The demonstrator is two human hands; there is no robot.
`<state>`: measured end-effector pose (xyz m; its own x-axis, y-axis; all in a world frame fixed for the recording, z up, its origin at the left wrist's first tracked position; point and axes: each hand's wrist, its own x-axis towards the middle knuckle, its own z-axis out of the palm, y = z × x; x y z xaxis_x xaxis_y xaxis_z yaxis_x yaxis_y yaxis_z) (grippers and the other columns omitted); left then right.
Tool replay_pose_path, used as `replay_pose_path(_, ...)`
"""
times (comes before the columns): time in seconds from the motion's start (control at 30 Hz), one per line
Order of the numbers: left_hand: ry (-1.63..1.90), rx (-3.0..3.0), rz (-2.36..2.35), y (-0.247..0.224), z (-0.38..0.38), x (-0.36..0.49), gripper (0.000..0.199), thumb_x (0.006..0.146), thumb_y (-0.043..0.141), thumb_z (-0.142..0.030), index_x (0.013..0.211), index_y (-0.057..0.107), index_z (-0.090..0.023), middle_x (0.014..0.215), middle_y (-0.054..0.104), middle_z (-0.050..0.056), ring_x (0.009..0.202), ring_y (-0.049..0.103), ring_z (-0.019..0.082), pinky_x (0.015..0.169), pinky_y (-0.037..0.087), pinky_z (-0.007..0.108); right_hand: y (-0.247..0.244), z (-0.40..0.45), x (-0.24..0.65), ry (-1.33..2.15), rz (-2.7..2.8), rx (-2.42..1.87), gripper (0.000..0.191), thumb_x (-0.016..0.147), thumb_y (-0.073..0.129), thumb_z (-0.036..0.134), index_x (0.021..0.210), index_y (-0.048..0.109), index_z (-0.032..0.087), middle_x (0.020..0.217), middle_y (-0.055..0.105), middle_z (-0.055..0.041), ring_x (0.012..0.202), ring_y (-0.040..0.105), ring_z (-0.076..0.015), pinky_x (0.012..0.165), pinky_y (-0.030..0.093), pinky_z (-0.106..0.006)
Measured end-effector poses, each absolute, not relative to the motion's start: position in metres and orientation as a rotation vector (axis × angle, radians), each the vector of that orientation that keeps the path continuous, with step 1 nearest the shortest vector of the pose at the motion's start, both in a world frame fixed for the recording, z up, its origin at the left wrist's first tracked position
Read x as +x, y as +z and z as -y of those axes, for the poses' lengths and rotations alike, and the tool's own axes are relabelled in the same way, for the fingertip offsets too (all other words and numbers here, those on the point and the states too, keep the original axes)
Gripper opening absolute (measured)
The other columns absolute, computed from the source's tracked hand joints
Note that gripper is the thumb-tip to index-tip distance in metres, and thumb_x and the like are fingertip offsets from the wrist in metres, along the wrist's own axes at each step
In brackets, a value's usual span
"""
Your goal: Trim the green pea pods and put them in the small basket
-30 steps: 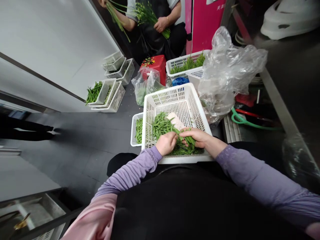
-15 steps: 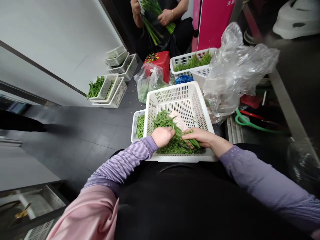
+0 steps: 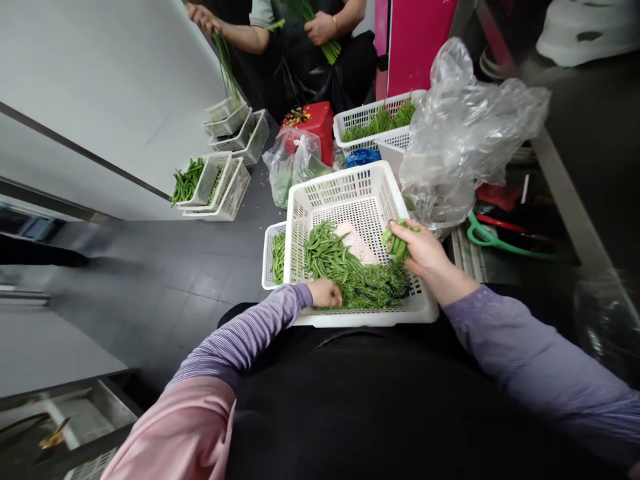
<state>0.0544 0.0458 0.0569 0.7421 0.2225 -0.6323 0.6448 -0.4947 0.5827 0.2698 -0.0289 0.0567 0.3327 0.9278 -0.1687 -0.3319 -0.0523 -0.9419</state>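
Note:
A big white slotted basket rests against my lap. Inside it are a heap of slender green chili peppers at the left and a pile of thin green stems along the near side. My right hand, above the basket's right side, is closed around a small bunch of green chili peppers. At the near left, my left hand is low over the edge of the stem pile, fingers curled; whatever they hold is hidden. A pinkish-white patch shows on the basket floor.
Left of the basket stands a smaller white basket of green pods. Beyond are tied plastic bags, a red stool, a basket of greens and stacked baskets. A large clear bag bulges at right. Opposite, a person holds long green stalks.
My right hand has moved up and right with the bunch, away from my left hand. My left hand has dropped toward the basket's near edge. The person opposite has swung one hand out left with stalks.

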Motion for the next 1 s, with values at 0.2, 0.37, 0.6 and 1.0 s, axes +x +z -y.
replay_pose_path(0.2, -0.515, 2.707, -0.927, 0.001, -0.045, 0.050, 0.036, 0.076, 0.044, -0.014, 0.111, 0.053, -0.021, 0.099, 0.052, 0.007, 0.083, 0.055, 0.015, 0.073, 0.043, 0.024, 0.060, 0.024, 0.267, 1.408, 0.429, -1.074, 0.027, 0.056, 0.073, 0.028, 0.076, 0.058, 0.018, 0.056, 0.055, 0.0041, 0.045, 0.050, -0.0087, 0.044, 0.041, -0.022)
replay_pose_path(0.37, -0.578, 2.778, -0.834, -0.019, -0.061, 0.071, 0.023, 0.081, 0.041, -0.018, 0.097, 0.058, -0.017, 0.091, 0.054, 0.008, 0.087, 0.053, 0.017, 0.077, 0.043, 0.028, 0.055, 0.025, 0.257, 1.560, 0.347, -1.098, 0.022, 0.058, 0.069, 0.030, 0.069, 0.054, 0.019, 0.059, 0.056, 0.0039, 0.046, 0.050, -0.0098, 0.042, 0.041, -0.024)
replay_pose_path(0.6, 0.191, 2.187, -1.126, 0.024, -0.054, 0.063, 0.011, 0.079, 0.045, -0.019, 0.077, 0.055, -0.013, 0.067, 0.056, 0.003, 0.063, 0.056, 0.011, 0.064, 0.046, 0.024, 0.045, 0.025, 0.252, 1.145, 1.130, -1.593, 0.017, 0.061, 0.064, 0.030, 0.075, 0.063, 0.021, 0.060, 0.059, 0.0020, 0.048, 0.048, -0.0118, 0.047, 0.038, -0.026)
replay_pose_path(1.0, 0.398, 0.957, -0.922, 0.076, -0.018, 0.085, 0.019, 0.067, 0.064, -0.022, 0.073, 0.053, -0.009, 0.059, 0.054, -0.001, 0.045, 0.050, 0.004, 0.042, 0.044, 0.016, 0.053, 0.044, 0.236, 0.604, 1.735, -1.393, 0.016, 0.074, 0.050, 0.021, 0.085, 0.062, 0.021, 0.085, 0.063, -0.0036, 0.078, 0.057, -0.0172, 0.070, 0.042, -0.028)
